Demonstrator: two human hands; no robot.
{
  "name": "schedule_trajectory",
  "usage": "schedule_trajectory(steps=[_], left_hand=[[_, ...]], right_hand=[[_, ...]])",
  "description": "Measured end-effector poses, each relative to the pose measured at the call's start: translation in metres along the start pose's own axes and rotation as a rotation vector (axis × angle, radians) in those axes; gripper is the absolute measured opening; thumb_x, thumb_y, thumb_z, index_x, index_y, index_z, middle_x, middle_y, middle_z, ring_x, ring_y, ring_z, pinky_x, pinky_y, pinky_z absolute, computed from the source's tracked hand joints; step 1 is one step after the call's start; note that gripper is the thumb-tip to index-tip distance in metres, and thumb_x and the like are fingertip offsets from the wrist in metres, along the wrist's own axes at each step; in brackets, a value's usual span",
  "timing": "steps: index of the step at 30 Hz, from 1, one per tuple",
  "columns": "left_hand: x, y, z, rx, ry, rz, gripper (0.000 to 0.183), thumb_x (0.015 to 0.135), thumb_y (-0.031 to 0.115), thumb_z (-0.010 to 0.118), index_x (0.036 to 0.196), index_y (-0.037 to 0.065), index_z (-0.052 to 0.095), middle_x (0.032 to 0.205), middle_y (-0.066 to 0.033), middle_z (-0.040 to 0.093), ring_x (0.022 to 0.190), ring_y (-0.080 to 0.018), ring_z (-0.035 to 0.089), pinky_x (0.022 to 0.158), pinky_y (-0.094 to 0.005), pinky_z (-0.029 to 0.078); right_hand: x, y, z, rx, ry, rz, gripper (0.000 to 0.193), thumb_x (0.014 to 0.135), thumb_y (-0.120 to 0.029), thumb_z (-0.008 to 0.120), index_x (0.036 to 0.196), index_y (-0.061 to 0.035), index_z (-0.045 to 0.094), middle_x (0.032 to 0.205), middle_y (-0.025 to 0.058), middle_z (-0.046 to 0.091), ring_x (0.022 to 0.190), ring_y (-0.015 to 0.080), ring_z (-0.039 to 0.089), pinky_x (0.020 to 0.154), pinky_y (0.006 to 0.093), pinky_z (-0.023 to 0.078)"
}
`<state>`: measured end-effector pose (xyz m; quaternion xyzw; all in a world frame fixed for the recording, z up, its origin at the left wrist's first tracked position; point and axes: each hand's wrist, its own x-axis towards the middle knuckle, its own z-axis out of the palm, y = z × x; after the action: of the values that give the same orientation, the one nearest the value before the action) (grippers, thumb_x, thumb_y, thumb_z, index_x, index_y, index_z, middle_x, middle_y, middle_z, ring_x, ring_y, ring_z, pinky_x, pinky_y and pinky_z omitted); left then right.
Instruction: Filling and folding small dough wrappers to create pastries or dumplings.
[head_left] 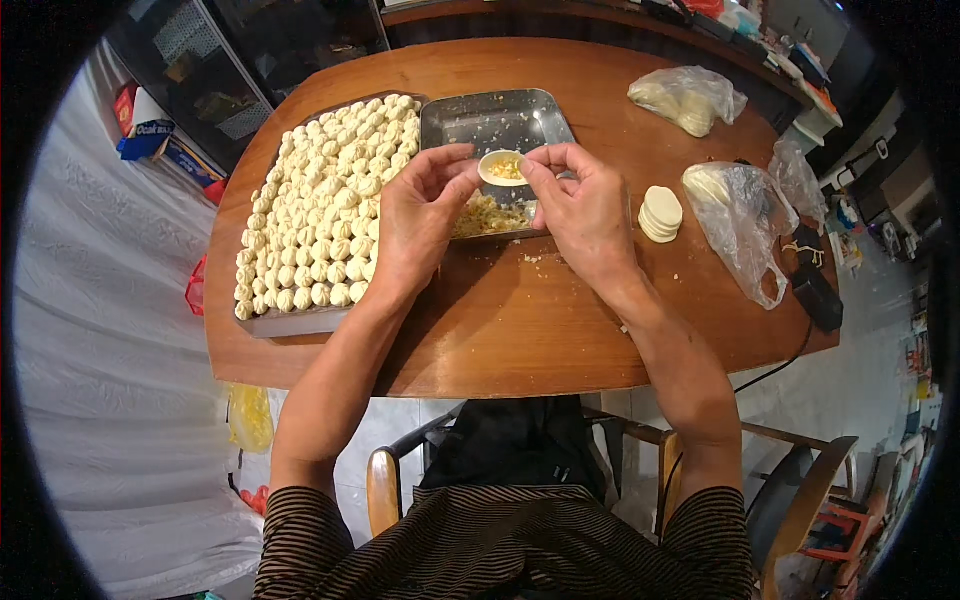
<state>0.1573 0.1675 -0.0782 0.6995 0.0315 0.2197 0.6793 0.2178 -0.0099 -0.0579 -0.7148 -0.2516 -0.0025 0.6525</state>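
Note:
Between my two hands a round dough wrapper [490, 178] is held up, cupped around a small heap of yellowish filling [506, 168]. The fingers and thumb of my left hand [425, 205] pinch its left edge. At its right edge, my right hand [585, 200] grips it between thumb and fingers. Beneath the hands lies a dark metal tray [480, 112] with crumbly filling [490, 216] heaped at its near side and crumbs further back. A short stack of flat wrappers [661, 213] sits on the table just right of my right hand.
Left of the metal tray, a large tray [300, 322] carries many pleated dumplings [320, 210] in rows. Clear plastic bags with pale dough rounds [690, 98] [712, 190] lie on the right. A black device [817, 297] with a cord rests at the wooden table's [480, 340] right edge.

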Motion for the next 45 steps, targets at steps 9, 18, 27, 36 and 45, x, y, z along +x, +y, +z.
schedule_trajectory(steps=[9, 18, 27, 36, 45], left_hand=[[0.000, -0.010, 0.000, 0.155, -0.042, 0.205, 0.045, 0.098, 0.001, 0.070, 0.142, -0.002, 0.059, 0.129, -0.0166, 0.072, 0.124, -0.0198, 0.066, 0.106, -0.0311, 0.053], [-0.008, 0.002, 0.010, -0.052, -0.080, -0.011, 0.046, 0.092, -0.003, 0.075, 0.137, -0.006, 0.063, 0.124, -0.0149, 0.074, 0.111, -0.0190, 0.072, 0.099, -0.0320, 0.058], [-0.011, 0.008, 0.014, -0.115, -0.043, -0.010, 0.039, 0.095, 0.001, 0.074, 0.132, -0.006, 0.066, 0.116, -0.0131, 0.076, 0.102, -0.0169, 0.073, 0.094, -0.0314, 0.060], [-0.005, 0.000, 0.010, -0.274, -0.027, -0.026, 0.036, 0.106, 0.009, 0.060, 0.138, -0.009, 0.056, 0.128, -0.0197, 0.068, 0.113, -0.0232, 0.070, 0.103, -0.0360, 0.058], [0.001, 0.009, 0.000, -0.589, -0.055, -0.118, 0.053, 0.101, -0.003, 0.050, 0.150, -0.016, 0.035, 0.150, -0.0307, 0.049, 0.137, -0.0354, 0.056, 0.118, -0.0417, 0.049]], right_hand=[[0.001, 0.001, 0.001, 0.047, 0.009, -0.008, 0.018, 0.103, -0.012, 0.068, 0.102, 0.0061, 0.068, 0.084, 0.0055, 0.071, 0.063, 0.0083, 0.065, 0.053, 0.0256, 0.053], [0.000, 0.008, 0.002, 0.093, -0.033, 0.003, 0.020, 0.102, -0.014, 0.068, 0.103, 0.0058, 0.068, 0.085, 0.0065, 0.072, 0.062, 0.0093, 0.066, 0.052, 0.0268, 0.051], [0.000, 0.014, 0.005, -0.088, 0.017, -0.100, 0.019, 0.098, -0.015, 0.071, 0.099, 0.0037, 0.072, 0.082, 0.0125, 0.076, 0.065, 0.0165, 0.072, 0.058, 0.0336, 0.056], [0.001, 0.012, 0.003, -0.075, 0.039, -0.078, 0.017, 0.098, -0.013, 0.071, 0.098, 0.0041, 0.072, 0.081, 0.0122, 0.075, 0.064, 0.0142, 0.069, 0.057, 0.0326, 0.054], [0.002, 0.006, 0.000, 0.049, 0.038, -0.024, 0.019, 0.101, -0.012, 0.069, 0.101, 0.0073, 0.069, 0.081, 0.0065, 0.072, 0.065, 0.0080, 0.065, 0.053, 0.0268, 0.052]])
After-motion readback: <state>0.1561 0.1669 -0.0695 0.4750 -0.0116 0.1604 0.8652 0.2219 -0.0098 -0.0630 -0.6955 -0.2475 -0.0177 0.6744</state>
